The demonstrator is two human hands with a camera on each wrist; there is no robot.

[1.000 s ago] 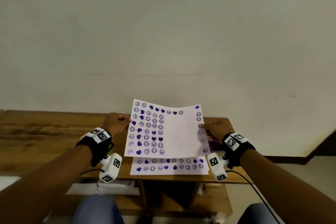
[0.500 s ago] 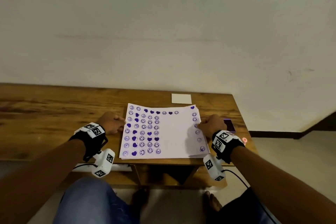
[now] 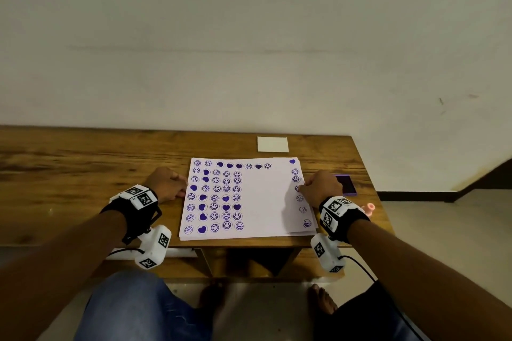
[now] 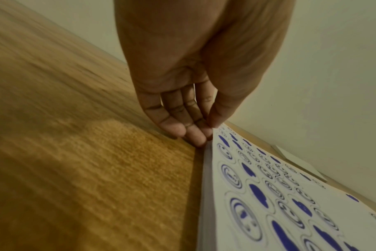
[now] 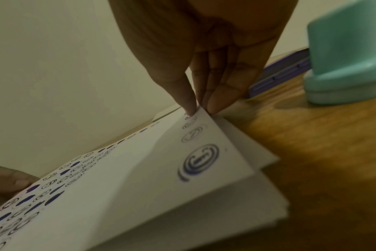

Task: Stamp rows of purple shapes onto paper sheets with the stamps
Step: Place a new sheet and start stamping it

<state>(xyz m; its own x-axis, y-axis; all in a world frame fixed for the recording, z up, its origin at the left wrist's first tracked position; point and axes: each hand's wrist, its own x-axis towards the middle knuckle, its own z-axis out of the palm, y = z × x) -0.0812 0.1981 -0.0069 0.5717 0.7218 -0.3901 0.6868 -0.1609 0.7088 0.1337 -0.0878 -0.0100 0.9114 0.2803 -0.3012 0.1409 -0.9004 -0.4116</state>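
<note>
A white paper sheet (image 3: 263, 202), stamped with purple smileys and hearts down its left half and right edge, lies on a stack of sheets (image 5: 236, 212) on the wooden table (image 3: 83, 163). My left hand (image 3: 169, 184) pinches the sheet's left edge between thumb and fingers (image 4: 195, 135). At the right edge my right hand (image 3: 318, 188) pinches the top sheet (image 5: 161, 169), whose corner is lifted slightly off the stack. A teal stamp (image 5: 344, 64) stands to the right of that hand. A pink stamp (image 3: 370, 207) shows behind my right wrist.
A purple ink pad (image 3: 345, 184) lies just right of my right hand, near the table's right edge. A small white card (image 3: 273, 144) sits beyond the sheet by the wall. My knees are below the table's front edge.
Both hands have brought the raised sheet down onto the stack, covering the sheet below. The head view has tilted down, so more of the table shows.
</note>
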